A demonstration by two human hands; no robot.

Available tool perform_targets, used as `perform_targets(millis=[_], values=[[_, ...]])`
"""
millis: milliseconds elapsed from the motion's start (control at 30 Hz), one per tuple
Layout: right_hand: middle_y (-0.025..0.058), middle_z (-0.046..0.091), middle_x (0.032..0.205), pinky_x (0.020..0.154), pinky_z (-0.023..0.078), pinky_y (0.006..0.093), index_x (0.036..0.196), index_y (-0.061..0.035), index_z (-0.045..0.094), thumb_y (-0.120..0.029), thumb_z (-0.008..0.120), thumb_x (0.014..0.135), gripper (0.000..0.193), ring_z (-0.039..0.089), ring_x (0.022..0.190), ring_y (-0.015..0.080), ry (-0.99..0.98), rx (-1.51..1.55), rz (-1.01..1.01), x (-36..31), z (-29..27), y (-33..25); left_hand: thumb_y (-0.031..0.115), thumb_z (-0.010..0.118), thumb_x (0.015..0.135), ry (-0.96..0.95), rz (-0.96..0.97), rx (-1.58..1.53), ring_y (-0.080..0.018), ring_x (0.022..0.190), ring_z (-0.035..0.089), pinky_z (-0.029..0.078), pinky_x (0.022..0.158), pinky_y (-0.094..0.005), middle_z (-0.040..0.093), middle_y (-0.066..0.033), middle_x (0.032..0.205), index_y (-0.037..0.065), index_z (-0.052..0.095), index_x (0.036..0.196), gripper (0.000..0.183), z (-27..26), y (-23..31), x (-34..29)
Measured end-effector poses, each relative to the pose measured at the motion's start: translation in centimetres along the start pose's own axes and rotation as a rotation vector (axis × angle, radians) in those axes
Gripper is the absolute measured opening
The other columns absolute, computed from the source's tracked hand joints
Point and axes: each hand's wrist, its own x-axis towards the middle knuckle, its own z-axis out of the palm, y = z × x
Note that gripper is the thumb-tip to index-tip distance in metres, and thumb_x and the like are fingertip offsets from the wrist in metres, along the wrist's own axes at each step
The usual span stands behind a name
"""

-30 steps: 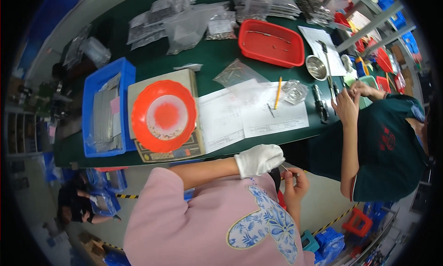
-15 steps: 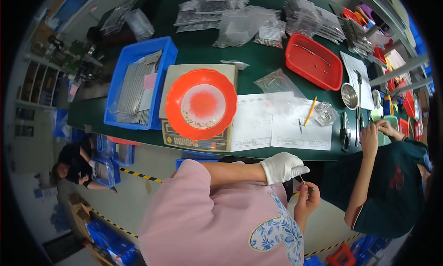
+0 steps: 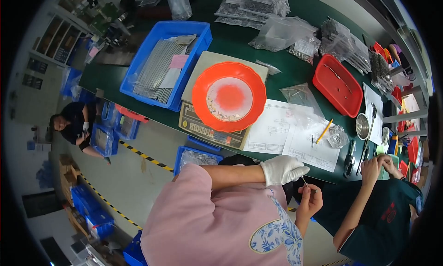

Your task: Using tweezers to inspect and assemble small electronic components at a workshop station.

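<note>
My left hand (image 3: 284, 170), in a white glove, is closed with its fingers pinched together in front of the table's near edge. Just below and to the right of it, my bare right hand (image 3: 310, 201) is closed, thumb against fingers. A thin metal rod (image 3: 305, 181) spans the small gap between the two hands, gripped at both ends. Its exact shape is too small to make out. On the table beyond lie printed drawing sheets (image 3: 267, 143), a yellow pencil (image 3: 325, 130) and a clear bag of small metal parts (image 3: 338, 137).
An orange bowl (image 3: 258, 97) stands on a scale (image 3: 207, 127). Left of it is a blue bin (image 3: 127, 88) of metal rods. A red tray (image 3: 355, 106) and a steel bowl (image 3: 362, 126) sit rightward. A co-worker (image 3: 383, 220) works close on the right.
My view has turned, so the table and its things appear shifted to the right and tilted. Both hands keep nearly the same pinch on the rod.
</note>
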Motion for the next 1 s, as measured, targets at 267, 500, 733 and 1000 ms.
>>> perform_targets(millis=[267,500,733,1000], values=[[0.0083,0.056,0.062,0.054,0.042,0.0220,0.074,0.0023,0.055,-0.003,0.054,0.076,0.006,0.055,0.057,0.0128,-0.057,-0.064,-0.049,0.5,-0.4,-0.5,0.026,0.042,0.085,0.028,-0.046,0.116,-0.0335,0.057,0.046,0.037,0.054,-0.0364,0.047,-0.0153,0.057,0.001,0.048,0.062,0.035,0.5,-0.7,0.9],[0.0082,0.057,0.062,0.051,0.041,0.0217,0.075,0.0017,0.056,-0.001,0.054,0.074,0.003,0.055,0.056,0.0139,0.060,-0.072,0.001,-1.1,-1.6,-0.3,0.028,0.038,0.087,-0.192,-0.142,-0.145,-0.0072,0.053,0.042,0.036,0.048,-0.0200,0.043,-0.0016,0.063,0.006,0.042,0.073,0.026,1.7,0.1,0.9],[0.0079,0.056,0.062,0.051,0.042,0.0229,0.074,0.0010,0.055,-0.001,0.054,0.074,0.002,0.055,0.055,0.0146,0.213,-0.104,0.024,-2.8,-2.3,-0.3,0.026,0.039,0.087,-0.244,-0.201,-0.145,-0.0095,0.047,0.044,0.038,0.046,-0.0230,0.046,-0.0034,0.058,0.002,0.047,0.068,0.032,3.2,-0.2,2.5],[0.0067,0.056,0.063,0.049,0.040,0.0218,0.076,0.0005,0.055,-0.002,0.055,0.074,0.003,0.053,0.054,0.0128,0.257,-0.197,-0.003,-3.3,-2.4,-0.2,0.024,0.039,0.088,-0.368,-0.307,-0.019,-0.0066,0.047,0.041,0.034,0.043,-0.0202,0.043,-0.0007,0.059,0.004,0.047,0.070,0.028,3.9,-0.2,3.9]])
